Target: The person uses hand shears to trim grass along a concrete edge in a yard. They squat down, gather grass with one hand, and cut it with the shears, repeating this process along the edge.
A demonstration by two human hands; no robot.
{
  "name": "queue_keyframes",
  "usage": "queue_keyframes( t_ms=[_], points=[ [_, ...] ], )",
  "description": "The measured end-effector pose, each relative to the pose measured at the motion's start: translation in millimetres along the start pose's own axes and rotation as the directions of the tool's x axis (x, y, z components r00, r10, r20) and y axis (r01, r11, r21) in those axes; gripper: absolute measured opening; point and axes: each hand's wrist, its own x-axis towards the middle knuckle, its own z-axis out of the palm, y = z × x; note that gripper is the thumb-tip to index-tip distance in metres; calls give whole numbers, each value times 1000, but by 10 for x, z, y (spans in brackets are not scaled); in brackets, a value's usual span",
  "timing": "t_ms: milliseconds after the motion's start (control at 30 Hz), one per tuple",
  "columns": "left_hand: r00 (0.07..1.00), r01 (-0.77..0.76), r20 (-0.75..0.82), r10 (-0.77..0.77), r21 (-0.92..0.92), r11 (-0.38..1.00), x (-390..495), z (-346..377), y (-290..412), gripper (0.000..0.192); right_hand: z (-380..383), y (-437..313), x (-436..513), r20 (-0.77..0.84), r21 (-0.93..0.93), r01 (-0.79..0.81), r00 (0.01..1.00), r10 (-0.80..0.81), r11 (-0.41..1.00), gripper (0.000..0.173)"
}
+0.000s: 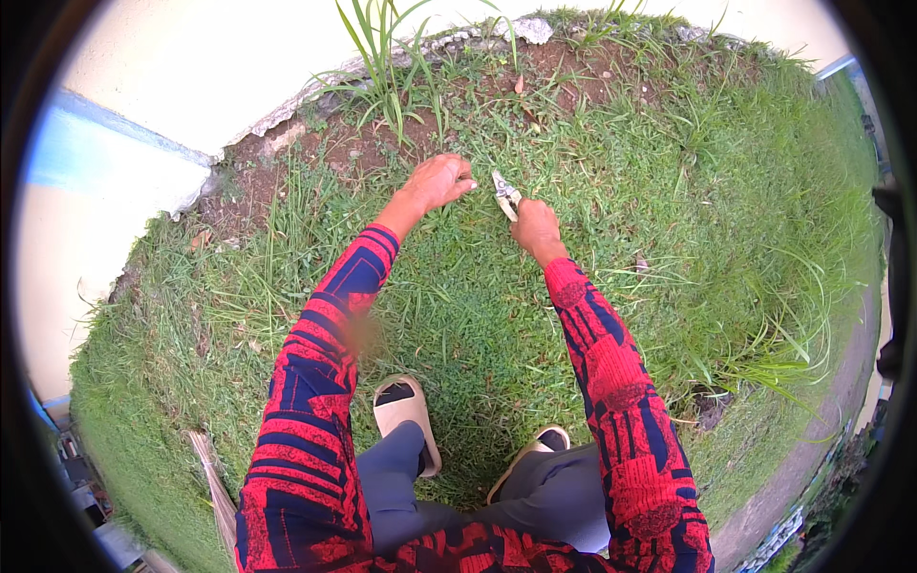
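Observation:
My right hand [537,228] is closed on the handles of a pair of pruning shears [506,197], whose metal blades point up and a little left over the grass [473,286]. To the left of the blades is my left hand [438,180], palm down with its fingers curled and the thumb near the index finger. Whether it pinches a thin blade of grass cannot be seen. Low green weeds lie under both hands. A tall clump of long-bladed grass [387,79] grows from bare soil just beyond my left hand.
A pale wall [215,64] with a rough, broken base edges the soil at the top and left. A bundle of thin sticks [213,480] lies at the lower left. Another long-bladed tuft [774,365] grows at the right, near a grey path [795,473]. My sandalled feet are below.

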Motion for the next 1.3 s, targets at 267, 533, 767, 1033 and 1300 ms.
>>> queue_keyframes(
  t_ms=[267, 533, 767, 1033, 1300],
  points=[
    [989, 113, -131, -62, 421, 900, 0, 763, 67, 60, -16, 107, -248, -31, -284, -87, 996, 81, 955, 101],
    [975, 203, -179, -133, 467, 861, -41, 619, -250, 42, 16, 147, -172, 12, -220, 32, 999, -31, 975, 80],
    [933, 222, -265, -244, -109, 969, 4, 167, -229, 20, 108, -183, -151, -19, -282, 103, 993, -112, 954, 75],
    [945, 207, -239, -224, -96, 974, -88, 122, -637, 32, 182, -557, 3, -36, -137, 103, 993, -109, 985, 19],
    [806, 555, -84, -586, 451, 699, -856, -4, -1340, 35, -146, 315, -91, 39, -258, 41, 999, -32, 965, 77]
  ],
)
